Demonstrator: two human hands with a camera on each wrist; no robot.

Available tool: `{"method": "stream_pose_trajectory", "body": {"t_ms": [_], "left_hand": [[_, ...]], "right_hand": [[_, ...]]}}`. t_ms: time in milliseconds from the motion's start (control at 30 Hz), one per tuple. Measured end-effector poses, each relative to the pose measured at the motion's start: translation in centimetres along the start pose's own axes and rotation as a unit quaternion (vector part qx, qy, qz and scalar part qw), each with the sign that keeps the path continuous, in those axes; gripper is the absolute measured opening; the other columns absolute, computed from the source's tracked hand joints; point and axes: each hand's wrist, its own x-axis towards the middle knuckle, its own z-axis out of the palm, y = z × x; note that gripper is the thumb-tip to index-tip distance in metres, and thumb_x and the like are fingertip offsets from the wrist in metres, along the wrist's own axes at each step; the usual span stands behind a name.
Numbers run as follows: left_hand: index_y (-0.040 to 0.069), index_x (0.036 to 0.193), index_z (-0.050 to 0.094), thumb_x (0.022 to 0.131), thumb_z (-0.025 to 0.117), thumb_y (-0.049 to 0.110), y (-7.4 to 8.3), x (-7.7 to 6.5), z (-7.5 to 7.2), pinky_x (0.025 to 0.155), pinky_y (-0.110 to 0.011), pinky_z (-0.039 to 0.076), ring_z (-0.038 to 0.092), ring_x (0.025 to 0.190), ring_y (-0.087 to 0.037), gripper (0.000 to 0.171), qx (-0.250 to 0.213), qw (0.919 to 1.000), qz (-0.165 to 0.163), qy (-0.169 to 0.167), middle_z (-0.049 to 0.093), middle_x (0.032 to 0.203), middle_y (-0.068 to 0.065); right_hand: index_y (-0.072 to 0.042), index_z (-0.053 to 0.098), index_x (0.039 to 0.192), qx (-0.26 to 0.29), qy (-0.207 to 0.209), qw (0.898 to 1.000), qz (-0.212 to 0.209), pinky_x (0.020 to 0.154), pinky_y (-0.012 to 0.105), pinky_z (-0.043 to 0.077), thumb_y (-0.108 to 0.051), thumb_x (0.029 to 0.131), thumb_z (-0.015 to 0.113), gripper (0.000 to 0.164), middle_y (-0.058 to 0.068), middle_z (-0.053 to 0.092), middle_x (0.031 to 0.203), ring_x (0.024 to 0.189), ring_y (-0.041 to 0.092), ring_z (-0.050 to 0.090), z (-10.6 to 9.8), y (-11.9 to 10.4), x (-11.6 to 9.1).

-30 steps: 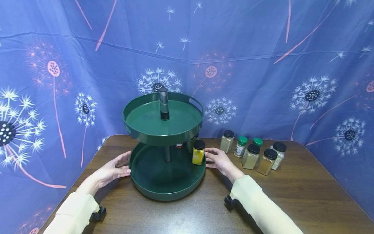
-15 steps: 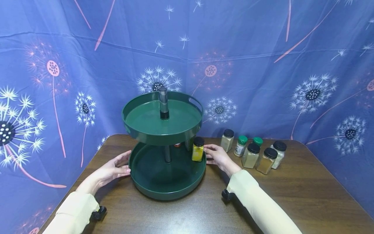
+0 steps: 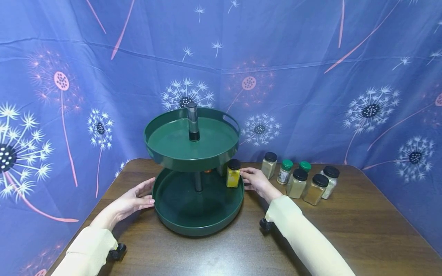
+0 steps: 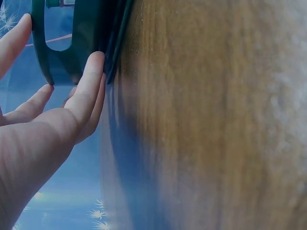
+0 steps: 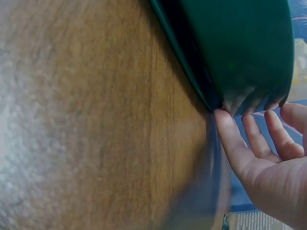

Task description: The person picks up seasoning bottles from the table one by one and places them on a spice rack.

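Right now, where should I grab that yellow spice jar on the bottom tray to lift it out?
Grip the yellow spice jar by its flat sides below the black cap, coming from the right past the right hand; the upper tray overhangs it, so a top approach looks blocked.

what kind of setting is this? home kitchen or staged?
Likely a staged recording booth, not a kitchen: a dandelion-print cloth backdrop walls in a lone wooden table, which bears only a green two-tier turntable and a cluster of spice jars.
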Motion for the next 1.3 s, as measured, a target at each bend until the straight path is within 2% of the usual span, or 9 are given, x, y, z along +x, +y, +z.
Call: {"method": "stream_pose_trajectory", "body": {"t_ms": [167, 733, 1000, 1200, 1300], "left_hand": [[0.003, 0.151, -0.005, 0.090, 0.056, -0.004, 0.0, 0.0, 0.0, 0.095, -0.029, 0.048, 0.042, 0.128, -0.024, 0.086, -0.004, 1.0000, 0.001, -0.001, -0.003, 0.152, -0.029], [0.003, 0.151, -0.004, 0.089, 0.057, -0.003, 0.1, 0.1, 0.1, 0.095, -0.029, 0.048, 0.029, 0.134, -0.041, 0.086, 0.006, 1.0000, -0.003, 0.006, -0.003, 0.153, -0.029], [0.003, 0.151, -0.004, 0.090, 0.057, -0.003, 0.0, 0.1, 0.1, 0.096, -0.029, 0.048, 0.028, 0.135, -0.042, 0.086, 0.005, 1.0000, -0.003, 0.003, -0.002, 0.153, -0.029], [0.003, 0.151, -0.004, 0.090, 0.057, -0.003, 0.0, 0.1, 0.1, 0.095, -0.029, 0.048, 0.030, 0.134, -0.041, 0.086, 0.005, 1.0000, -0.003, 0.002, -0.002, 0.153, -0.030], [0.003, 0.151, -0.004, 0.090, 0.057, -0.003, 0.0, 0.1, 0.0, 0.095, -0.029, 0.048, 0.032, 0.133, -0.038, 0.086, 0.002, 1.0000, -0.003, 0.002, -0.002, 0.153, -0.030]], "right_hand": [[0.002, 0.052, 0.127, 0.003, 0.002, 1.000, -0.004, 0.072, 0.034, 0.057, -0.017, 0.097, 0.053, 0.036, 0.012, 0.064, 0.112, 0.081, 0.013, 0.064, 0.1, -0.1, 0.3], [0.002, 0.052, 0.127, -0.016, 0.011, 1.000, -0.009, 0.074, 0.033, 0.055, -0.019, 0.097, 0.053, 0.037, 0.017, 0.059, 0.123, 0.092, 0.018, 0.063, 0.0, 0.0, 0.7], [0.001, 0.053, 0.127, -0.023, 0.020, 0.999, -0.013, 0.077, 0.035, 0.055, -0.020, 0.097, 0.053, 0.036, 0.020, 0.056, 0.126, 0.094, 0.020, 0.063, 0.1, 0.1, 0.4], [0.001, 0.053, 0.127, -0.027, 0.004, 0.999, -0.018, 0.078, 0.035, 0.056, -0.021, 0.097, 0.054, 0.037, 0.019, 0.056, 0.126, 0.094, 0.019, 0.064, -0.3, -0.2, -0.4], [0.002, 0.051, 0.128, -0.030, -0.008, 0.999, -0.025, 0.083, 0.039, 0.055, -0.019, 0.098, 0.052, 0.037, 0.023, 0.053, 0.128, 0.097, 0.023, 0.064, -0.7, -0.6, -0.9]]}}
